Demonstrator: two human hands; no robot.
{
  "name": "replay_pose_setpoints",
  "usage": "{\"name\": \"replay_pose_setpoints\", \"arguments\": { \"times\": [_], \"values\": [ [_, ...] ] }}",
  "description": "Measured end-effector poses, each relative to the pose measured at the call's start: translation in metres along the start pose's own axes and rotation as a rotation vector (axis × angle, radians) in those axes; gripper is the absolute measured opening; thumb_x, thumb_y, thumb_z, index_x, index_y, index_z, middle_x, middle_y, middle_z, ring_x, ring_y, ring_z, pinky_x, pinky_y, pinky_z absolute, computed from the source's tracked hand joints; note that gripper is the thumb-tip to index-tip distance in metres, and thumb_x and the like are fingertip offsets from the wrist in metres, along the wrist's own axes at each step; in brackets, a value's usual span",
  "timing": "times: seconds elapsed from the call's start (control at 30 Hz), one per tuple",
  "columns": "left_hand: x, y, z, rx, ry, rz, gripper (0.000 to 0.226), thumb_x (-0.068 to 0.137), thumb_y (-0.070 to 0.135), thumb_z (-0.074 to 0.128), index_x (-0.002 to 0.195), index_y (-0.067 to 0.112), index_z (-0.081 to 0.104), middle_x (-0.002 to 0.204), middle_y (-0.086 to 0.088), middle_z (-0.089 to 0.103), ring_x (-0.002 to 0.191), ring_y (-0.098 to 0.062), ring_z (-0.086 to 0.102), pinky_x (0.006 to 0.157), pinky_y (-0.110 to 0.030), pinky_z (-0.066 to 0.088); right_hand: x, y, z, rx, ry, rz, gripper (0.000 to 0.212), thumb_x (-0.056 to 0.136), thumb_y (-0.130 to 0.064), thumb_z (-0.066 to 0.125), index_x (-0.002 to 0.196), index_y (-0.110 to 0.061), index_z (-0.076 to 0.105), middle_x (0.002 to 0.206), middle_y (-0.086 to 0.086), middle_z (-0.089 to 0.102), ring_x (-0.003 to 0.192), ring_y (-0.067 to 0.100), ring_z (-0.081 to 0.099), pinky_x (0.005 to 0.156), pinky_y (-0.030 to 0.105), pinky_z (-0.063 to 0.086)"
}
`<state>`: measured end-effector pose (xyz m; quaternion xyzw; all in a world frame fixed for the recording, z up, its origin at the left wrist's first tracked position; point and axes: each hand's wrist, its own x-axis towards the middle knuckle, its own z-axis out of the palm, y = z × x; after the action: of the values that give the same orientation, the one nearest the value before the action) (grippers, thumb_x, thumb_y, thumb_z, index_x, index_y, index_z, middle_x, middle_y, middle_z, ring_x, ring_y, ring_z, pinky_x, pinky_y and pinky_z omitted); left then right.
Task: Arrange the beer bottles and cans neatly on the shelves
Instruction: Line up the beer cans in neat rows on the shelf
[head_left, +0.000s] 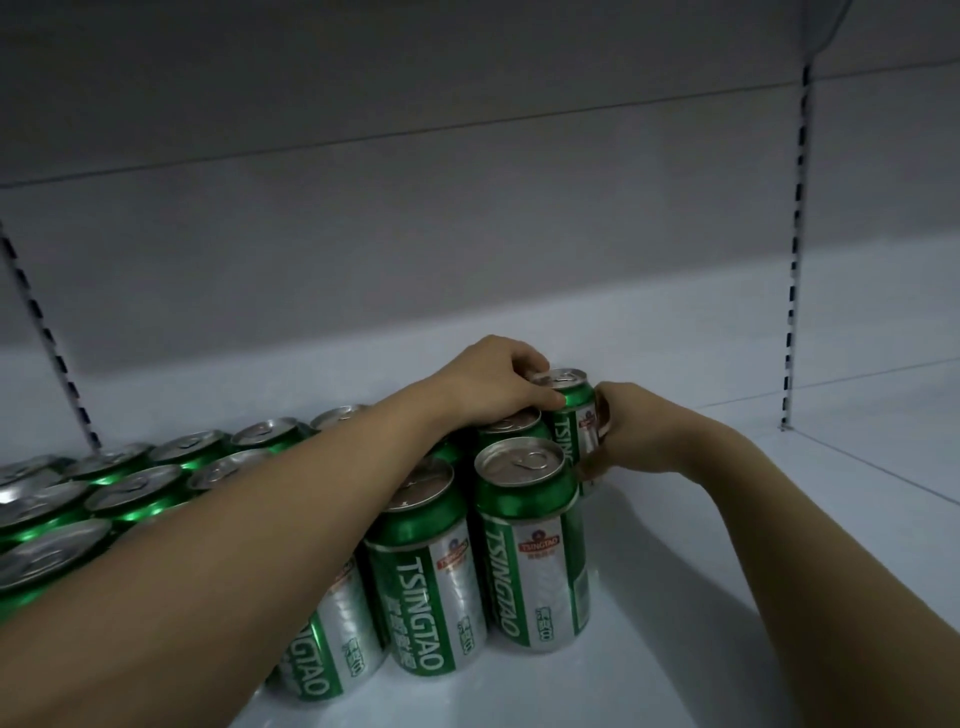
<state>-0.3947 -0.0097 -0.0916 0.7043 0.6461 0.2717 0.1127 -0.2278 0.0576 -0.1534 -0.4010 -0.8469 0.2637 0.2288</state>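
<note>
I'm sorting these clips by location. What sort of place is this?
Probably a shop aisle: a white metal shelf with slotted uprights, stocked with rows of identical green Tsingtao cans. The left hand and right hand hold the rear can.

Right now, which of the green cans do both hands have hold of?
The rearmost can of the right-hand column, behind the front can. The left hand grips its top; the right hand holds its side. No other can is held.

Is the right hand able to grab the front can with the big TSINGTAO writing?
Probably yes. The front can stands at the row's open right end, bare shelf beside it. But the right hand is holding the back can, so it must let go first.
</note>
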Motion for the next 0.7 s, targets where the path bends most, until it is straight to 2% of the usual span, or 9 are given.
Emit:
{"name": "replay_pose_setpoints", "arguments": {
  "times": [0.1,0.2,0.27,0.33,0.4,0.5,0.6,0.7],
  "values": [
    [0.001,-0.002,0.001,0.003,0.006,0.024,0.041,0.081,0.029,0.078,0.119,0.019,0.065,0.113,0.002,0.066,0.101,-0.015,0.063,0.093,-0.033,0.051,-0.002,-0.001,0.000,0.040,-0.035,0.002,0.036,0.069,-0.007,0.087,0.098,-0.017,0.069,0.096,0.000,0.074,0.089,0.016,0.069,0.081,0.029,0.056],
    [0.001,-0.003,0.001,0.038,0.034,0.074,0.041,0.082,0.029,0.078,0.119,0.020,0.063,0.112,0.003,0.064,0.101,-0.015,0.061,0.090,-0.028,0.049,-0.008,-0.005,-0.006,0.195,-0.051,0.055,0.031,0.078,-0.032,0.083,0.100,-0.025,0.062,0.100,-0.005,0.068,0.092,0.013,0.065,0.075,0.031,0.056],
    [-0.001,-0.003,0.001,0.102,0.082,0.128,0.042,0.083,0.032,0.076,0.121,0.019,0.062,0.112,0.003,0.060,0.102,-0.014,0.059,0.088,-0.026,0.047,-0.012,-0.008,-0.013,0.257,0.044,0.069,0.049,0.077,-0.052,0.078,0.110,-0.023,0.057,0.105,-0.008,0.063,0.096,0.011,0.062,0.073,0.030,0.054],
    [-0.003,-0.001,-0.001,0.198,0.120,0.170,0.044,0.086,0.041,0.071,0.123,0.020,0.061,0.112,0.004,0.056,0.101,-0.013,0.056,0.088,-0.028,0.047,-0.014,-0.012,-0.018,0.304,0.225,0.013,0.057,0.079,-0.062,0.069,0.120,-0.023,0.056,0.110,-0.007,0.062,0.100,0.011,0.062,0.080,0.033,0.054],
    [-0.005,0.003,-0.006,0.301,0.130,0.175,0.044,0.089,0.050,0.063,0.124,0.023,0.060,0.111,0.005,0.055,0.100,-0.013,0.054,0.087,-0.031,0.047,-0.015,-0.019,-0.019,0.354,0.431,-0.062,0.044,0.089,-0.058,0.059,0.112,-0.021,0.063,0.106,-0.006,0.067,0.097,0.012,0.063,0.088,0.039,0.055],
    [-0.012,0.009,-0.021,0.382,0.086,0.108,0.043,0.092,0.056,0.055,0.124,0.028,0.060,0.115,0.007,0.060,0.100,-0.013,0.057,0.089,-0.036,0.050,-0.014,-0.034,-0.013,0.392,0.624,-0.147,0.023,0.098,-0.041,0.054,0.092,-0.022,0.067,0.088,-0.006,0.071,0.085,0.013,0.067,0.078,0.034,0.054],
    [-0.024,0.008,-0.038,0.424,0.096,0.062,0.043,0.092,0.059,0.051,0.121,0.030,0.061,0.116,0.009,0.065,0.098,-0.013,0.058,0.088,-0.037,0.050,-0.016,-0.054,-0.011,0.343,0.638,-0.174,0.022,0.099,-0.035,0.055,0.084,-0.024,0.067,0.078,-0.008,0.071,0.073,0.007,0.067,0.069,0.028,0.051],
    [-0.041,-0.001,-0.057,0.460,0.143,0.019,0.044,0.092,0.063,0.048,0.119,0.031,0.062,0.115,0.009,0.065,0.098,-0.013,0.057,0.083,-0.035,0.048,-0.020,-0.080,-0.014,0.241,0.584,-0.196,0.025,0.098,-0.036,0.054,0.081,-0.023,0.067,0.074,-0.008,0.071,0.069,0.009,0.066,0.072,0.036,0.057]
  ]
}}
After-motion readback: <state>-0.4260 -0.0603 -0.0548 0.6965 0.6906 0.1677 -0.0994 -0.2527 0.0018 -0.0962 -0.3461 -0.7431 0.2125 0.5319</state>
